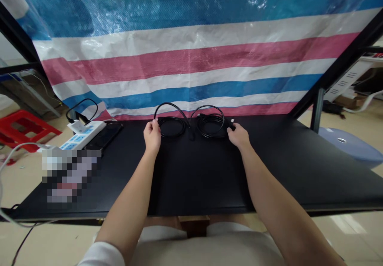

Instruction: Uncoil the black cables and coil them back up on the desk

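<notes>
My left hand (152,136) is closed on a thin black cable. From its fingers the cable (172,104) rises in an arc and comes down near the middle of the black tabletop. Just right of that hand lies a coil of black cable (172,137). My right hand (238,135) pinches a dark cable plug (229,129) with a pale tip, at the right side of a second, thicker coil of black cable (211,135). A loop stands up from this coil. Whether the two coils are one cable or two I cannot tell.
On the left of the black table (203,178) lie a white power strip (86,135) with a plugged-in adapter and a dark phone (107,135). A striped plastic sheet (191,66) hangs behind. A red stool (28,126) stands left, a bluish-grey bin (350,144) right.
</notes>
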`<action>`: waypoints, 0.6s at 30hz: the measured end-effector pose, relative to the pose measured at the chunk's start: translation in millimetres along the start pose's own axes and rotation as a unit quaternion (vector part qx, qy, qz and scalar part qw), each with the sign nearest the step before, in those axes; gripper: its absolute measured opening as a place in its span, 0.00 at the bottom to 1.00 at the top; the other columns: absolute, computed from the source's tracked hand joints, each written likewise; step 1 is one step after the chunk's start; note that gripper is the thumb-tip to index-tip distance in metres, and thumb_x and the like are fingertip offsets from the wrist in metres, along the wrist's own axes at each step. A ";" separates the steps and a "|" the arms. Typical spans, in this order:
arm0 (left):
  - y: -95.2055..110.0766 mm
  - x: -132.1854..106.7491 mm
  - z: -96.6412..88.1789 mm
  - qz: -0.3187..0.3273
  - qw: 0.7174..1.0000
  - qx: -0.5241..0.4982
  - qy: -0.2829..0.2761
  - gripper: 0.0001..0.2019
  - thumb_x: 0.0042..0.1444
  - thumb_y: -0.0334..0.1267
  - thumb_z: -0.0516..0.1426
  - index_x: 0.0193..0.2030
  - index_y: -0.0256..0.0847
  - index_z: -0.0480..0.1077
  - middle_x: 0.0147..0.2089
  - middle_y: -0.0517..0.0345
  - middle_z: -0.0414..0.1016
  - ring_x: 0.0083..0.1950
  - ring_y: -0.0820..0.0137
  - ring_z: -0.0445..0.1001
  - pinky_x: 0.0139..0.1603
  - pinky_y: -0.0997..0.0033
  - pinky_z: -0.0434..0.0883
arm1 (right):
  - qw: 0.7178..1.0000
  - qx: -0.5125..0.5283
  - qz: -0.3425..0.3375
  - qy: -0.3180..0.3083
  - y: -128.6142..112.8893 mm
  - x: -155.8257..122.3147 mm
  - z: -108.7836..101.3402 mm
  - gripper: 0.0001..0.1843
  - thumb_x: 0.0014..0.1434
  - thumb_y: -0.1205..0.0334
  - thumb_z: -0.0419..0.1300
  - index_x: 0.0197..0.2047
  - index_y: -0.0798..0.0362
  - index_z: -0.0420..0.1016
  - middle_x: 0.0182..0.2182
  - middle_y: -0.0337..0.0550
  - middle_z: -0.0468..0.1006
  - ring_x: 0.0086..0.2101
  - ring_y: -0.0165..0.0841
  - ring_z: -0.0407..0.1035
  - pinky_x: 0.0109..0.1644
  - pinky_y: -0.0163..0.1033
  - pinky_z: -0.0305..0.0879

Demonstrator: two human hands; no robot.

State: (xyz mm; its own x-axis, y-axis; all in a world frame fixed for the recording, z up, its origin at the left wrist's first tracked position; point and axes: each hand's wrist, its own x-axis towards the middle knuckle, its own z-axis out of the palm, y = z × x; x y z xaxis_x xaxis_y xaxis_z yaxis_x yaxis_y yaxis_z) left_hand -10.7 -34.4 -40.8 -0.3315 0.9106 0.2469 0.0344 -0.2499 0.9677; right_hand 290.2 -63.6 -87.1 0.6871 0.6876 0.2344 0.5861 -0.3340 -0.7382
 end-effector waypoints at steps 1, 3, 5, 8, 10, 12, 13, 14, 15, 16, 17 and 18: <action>2.2 1.4 -0.9 -0.019 0.999 -0.049 0.010 0.19 0.59 0.47 0.54 0.21 0.42 0.57 0.16 0.67 0.56 0.17 0.78 0.55 0.19 0.77 0.55 | 1.000 -0.004 -0.008 0.006 3.6 1.3 3.5 0.13 0.42 0.63 0.62 0.35 0.52 0.77 0.34 0.50 0.78 0.39 0.45 0.72 0.48 0.52 0.66; 6.8 4.1 -3.2 -0.062 0.988 -0.139 0.033 0.19 0.58 0.48 0.55 0.21 0.42 0.56 0.15 0.69 0.54 0.15 0.79 0.53 0.17 0.78 0.53 | 0.999 -0.001 -0.030 0.036 10.7 3.8 9.3 0.11 0.39 0.63 0.63 0.31 0.52 0.76 0.32 0.50 0.77 0.37 0.45 0.70 0.46 0.53 0.67; 10.7 6.7 -6.2 -0.099 0.973 -0.199 0.055 0.20 0.58 0.50 0.56 0.21 0.42 0.56 0.15 0.70 0.52 0.14 0.80 0.52 0.17 0.79 0.52 | 0.997 0.014 -0.052 0.064 17.3 6.3 13.1 0.09 0.37 0.62 0.64 0.27 0.51 0.75 0.29 0.48 0.75 0.34 0.43 0.69 0.43 0.53 0.67; 14.3 9.7 -11.1 -0.157 0.955 -0.243 0.073 0.20 0.59 0.50 0.55 0.21 0.42 0.55 0.14 0.71 0.50 0.13 0.80 0.50 0.15 0.81 0.51 | 0.993 0.039 -0.072 0.082 23.3 8.5 15.3 0.07 0.37 0.60 0.64 0.25 0.51 0.73 0.26 0.44 0.72 0.32 0.40 0.66 0.42 0.51 0.67; 15.9 10.3 -13.7 -0.189 0.946 -0.255 0.071 0.20 0.60 0.48 0.53 0.21 0.42 0.55 0.13 0.71 0.48 0.13 0.81 0.48 0.15 0.81 0.49 | 0.994 0.040 -0.067 0.082 22.4 7.4 14.6 0.08 0.37 0.60 0.64 0.25 0.51 0.74 0.27 0.45 0.71 0.34 0.40 0.66 0.43 0.51 0.67; 18.1 9.6 -15.1 -0.209 0.940 -0.264 0.057 0.19 0.60 0.47 0.53 0.21 0.42 0.55 0.13 0.72 0.46 0.12 0.81 0.46 0.14 0.81 0.47 | 0.994 0.038 -0.053 0.086 17.4 4.4 12.1 0.11 0.37 0.60 0.65 0.29 0.52 0.76 0.31 0.47 0.72 0.37 0.42 0.67 0.46 0.52 0.66; 19.6 8.8 -15.5 -0.216 0.937 -0.270 0.048 0.19 0.60 0.46 0.52 0.20 0.42 0.54 0.13 0.72 0.45 0.12 0.81 0.46 0.14 0.81 0.47 | 0.995 0.037 -0.044 0.087 13.8 2.6 10.3 0.14 0.38 0.59 0.65 0.32 0.52 0.76 0.34 0.48 0.72 0.39 0.43 0.67 0.47 0.52 0.65; 21.4 7.8 -15.5 -0.224 0.933 -0.278 0.040 0.19 0.60 0.45 0.51 0.20 0.42 0.54 0.13 0.72 0.44 0.12 0.81 0.45 0.14 0.80 0.46 | 0.995 0.037 -0.033 0.085 10.0 0.9 8.2 0.15 0.40 0.58 0.64 0.34 0.53 0.77 0.37 0.50 0.72 0.42 0.44 0.67 0.49 0.52 0.64; 23.5 6.9 -15.4 -0.233 0.929 -0.286 0.036 0.19 0.61 0.44 0.50 0.20 0.42 0.53 0.13 0.72 0.43 0.12 0.81 0.44 0.13 0.80 0.46 | 0.996 0.039 -0.022 0.078 6.2 -0.5 6.0 0.15 0.43 0.57 0.63 0.36 0.53 0.77 0.38 0.51 0.72 0.43 0.45 0.67 0.51 0.52 0.64; 25.7 6.0 -15.2 -0.242 0.923 -0.296 0.037 0.20 0.62 0.43 0.49 0.19 0.42 0.53 0.13 0.72 0.42 0.12 0.81 0.43 0.13 0.80 0.45 | 0.997 0.044 -0.011 0.063 2.8 -1.4 4.0 0.15 0.46 0.55 0.61 0.37 0.53 0.77 0.39 0.51 0.72 0.44 0.45 0.68 0.52 0.52 0.63; 27.9 5.2 -14.9 -0.253 0.917 -0.306 0.039 0.20 0.63 0.43 0.47 0.19 0.42 0.52 0.13 0.72 0.41 0.11 0.81 0.42 0.13 0.80 0.45 | 0.998 0.049 -0.002 0.045 0.1 -1.9 2.2 0.15 0.50 0.53 0.59 0.37 0.52 0.77 0.38 0.51 0.73 0.44 0.44 0.68 0.52 0.53 0.63; 30.0 4.7 -14.5 -0.262 0.912 -0.314 0.045 0.21 0.64 0.42 0.45 0.19 0.41 0.52 0.13 0.72 0.41 0.11 0.81 0.42 0.13 0.81 0.44 | 0.998 0.055 0.004 0.027 -1.7 -2.0 0.9 0.16 0.53 0.51 0.57 0.37 0.52 0.77 0.36 0.50 0.74 0.43 0.44 0.69 0.52 0.53 0.63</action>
State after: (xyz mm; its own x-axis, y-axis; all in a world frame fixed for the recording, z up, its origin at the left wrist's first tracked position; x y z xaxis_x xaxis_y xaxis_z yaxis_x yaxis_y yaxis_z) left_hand -24.9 -42.4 -11.3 -0.2239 0.9355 -0.2733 -0.6875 0.0471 0.7246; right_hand 287.4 -63.8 -86.8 0.7156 0.6486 0.2594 0.5317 -0.2648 -0.8045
